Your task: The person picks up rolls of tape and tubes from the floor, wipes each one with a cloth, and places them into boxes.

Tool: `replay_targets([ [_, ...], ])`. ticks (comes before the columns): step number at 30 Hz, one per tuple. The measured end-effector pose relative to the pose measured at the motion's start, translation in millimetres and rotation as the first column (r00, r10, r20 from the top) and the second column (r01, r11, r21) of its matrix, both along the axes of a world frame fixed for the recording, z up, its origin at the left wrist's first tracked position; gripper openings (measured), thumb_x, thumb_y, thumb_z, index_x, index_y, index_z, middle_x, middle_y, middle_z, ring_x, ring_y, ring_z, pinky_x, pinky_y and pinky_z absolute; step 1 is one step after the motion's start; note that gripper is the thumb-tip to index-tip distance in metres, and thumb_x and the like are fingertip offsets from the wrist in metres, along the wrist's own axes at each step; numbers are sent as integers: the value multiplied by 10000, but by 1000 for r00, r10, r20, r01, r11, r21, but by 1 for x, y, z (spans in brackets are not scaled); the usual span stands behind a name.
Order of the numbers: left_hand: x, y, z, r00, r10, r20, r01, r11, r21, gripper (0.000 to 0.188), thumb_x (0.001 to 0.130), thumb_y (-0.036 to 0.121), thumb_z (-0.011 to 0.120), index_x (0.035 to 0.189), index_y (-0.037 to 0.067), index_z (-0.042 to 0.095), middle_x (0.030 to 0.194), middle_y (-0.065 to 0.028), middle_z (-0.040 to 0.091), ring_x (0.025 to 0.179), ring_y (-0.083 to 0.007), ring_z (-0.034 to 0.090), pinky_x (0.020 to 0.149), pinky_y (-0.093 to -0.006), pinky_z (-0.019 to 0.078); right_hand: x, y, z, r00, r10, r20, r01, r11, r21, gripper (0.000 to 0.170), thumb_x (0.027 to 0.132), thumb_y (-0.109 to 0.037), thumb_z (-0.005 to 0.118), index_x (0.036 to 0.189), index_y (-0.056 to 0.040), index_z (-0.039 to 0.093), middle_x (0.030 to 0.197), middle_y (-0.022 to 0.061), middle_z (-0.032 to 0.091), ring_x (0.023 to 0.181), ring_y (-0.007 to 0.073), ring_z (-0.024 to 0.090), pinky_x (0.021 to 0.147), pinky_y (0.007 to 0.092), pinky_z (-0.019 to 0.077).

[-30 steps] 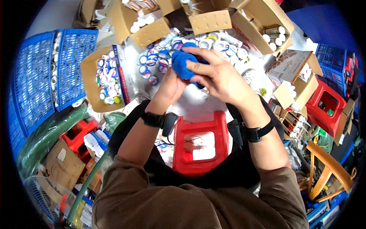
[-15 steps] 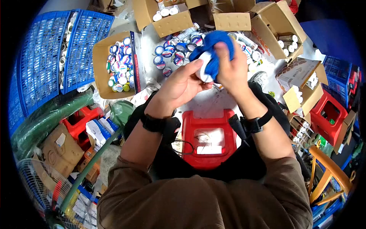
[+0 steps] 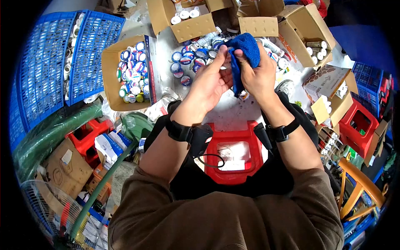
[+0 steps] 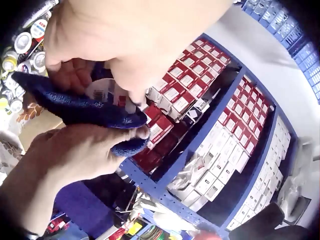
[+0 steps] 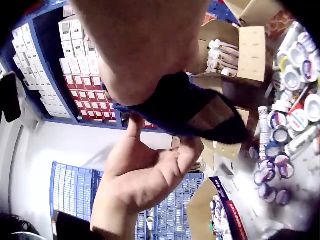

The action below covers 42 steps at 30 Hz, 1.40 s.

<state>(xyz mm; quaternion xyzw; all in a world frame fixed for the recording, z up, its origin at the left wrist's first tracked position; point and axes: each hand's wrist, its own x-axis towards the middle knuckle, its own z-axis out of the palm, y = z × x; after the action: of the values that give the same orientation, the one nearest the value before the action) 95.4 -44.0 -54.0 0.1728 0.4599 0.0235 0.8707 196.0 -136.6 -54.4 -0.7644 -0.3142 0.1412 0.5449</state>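
In the head view, a blue cloth (image 3: 246,46) is bunched in my right hand (image 3: 261,79), thumb against its near side. My left hand (image 3: 208,89) is just left of it, palm up with fingers bent. The left wrist view shows a round, pale labelled container (image 4: 106,92) between the curled fingers and thumb of my left hand (image 4: 120,37), against the cloth (image 4: 80,111). My right hand (image 4: 75,155) grips the cloth from below. In the right wrist view, the cloth (image 5: 165,112) hides most of the container; my left hand (image 5: 145,175) is beneath.
Round containers (image 3: 185,80) and tubes lie on the white surface beyond my hands. A box of containers (image 3: 133,75) stands left; open cartons (image 3: 193,29) line the back. A red stool (image 3: 233,177) is between my legs. Blue crates (image 3: 41,62) stand far left.
Both hands have moved toward the right from a second ago. They have drawn slightly apart, and the cloth, previously wrapped around the container, now hangs down from my right hand.
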Motion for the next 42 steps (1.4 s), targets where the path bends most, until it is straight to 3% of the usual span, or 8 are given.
replay_targets([
  [6,4,-1,-6,977,206,60,-212,874,437,284,997,341,566,1068,70,607,957,3,587,881,-99,534,816,-261,440,-8,10,-14,985,134,-105,-117,982,150,491,900,-384,677,1162,26,606,1149,204,611,1070,339,606,925,384,462],
  [18,-7,0,-5,962,-193,195,35,791,611,290,975,254,618,1140,18,663,965,29,626,846,-36,509,737,-196,405,4,16,-15,970,-91,-226,102,994,37,300,930,-288,668,966,10,680,788,65,677,727,157,634,675,284,489],
  [21,-8,0,-1,980,-67,186,-96,660,745,307,1012,309,553,1158,39,561,902,33,552,804,-49,454,719,-213,391,6,13,-10,648,21,-761,80,992,95,422,972,-454,577,881,-52,666,794,-23,632,687,49,548,595,205,418],
  [25,-3,2,-16,987,104,121,-159,584,796,252,1064,341,395,1079,93,431,932,-1,478,852,-85,433,753,-247,388,-14,14,-17,558,134,-819,-123,989,78,561,997,-572,423,1052,-46,609,860,-5,602,766,77,520,686,232,431],
  [30,-11,2,-22,1000,7,24,-23,641,767,629,1005,588,355,1124,0,545,1001,-56,573,931,-151,528,880,-300,419,-40,19,-32,920,100,-378,-113,994,-12,405,993,-366,557,1206,-22,583,1051,166,646,937,230,615,862,357,469],
  [32,-23,5,-3,986,-119,116,37,837,546,614,1006,557,412,1175,-8,584,1066,-53,608,1000,-137,528,938,-303,396,-32,23,-36,989,85,-117,-78,995,62,308,970,-261,602,1160,-19,609,1010,163,658,894,237,639,820,351,485],
  [38,-64,38,-6,991,56,-121,-25,969,248,444,1025,440,413,1209,66,566,1059,-91,687,902,-259,696,675,-314,543,-24,31,-34,854,-72,-516,-69,966,-248,379,991,-362,568,1121,-10,627,901,80,674,799,135,613,754,300,496],
  [42,-133,87,-67,907,355,-229,-313,929,198,448,1041,426,345,1231,91,572,1040,-62,703,922,-279,693,712,-328,549,-18,33,-58,643,-19,-765,60,998,26,518,987,-453,531,1290,-33,507,1112,79,627,922,166,632,799,313,540],
])
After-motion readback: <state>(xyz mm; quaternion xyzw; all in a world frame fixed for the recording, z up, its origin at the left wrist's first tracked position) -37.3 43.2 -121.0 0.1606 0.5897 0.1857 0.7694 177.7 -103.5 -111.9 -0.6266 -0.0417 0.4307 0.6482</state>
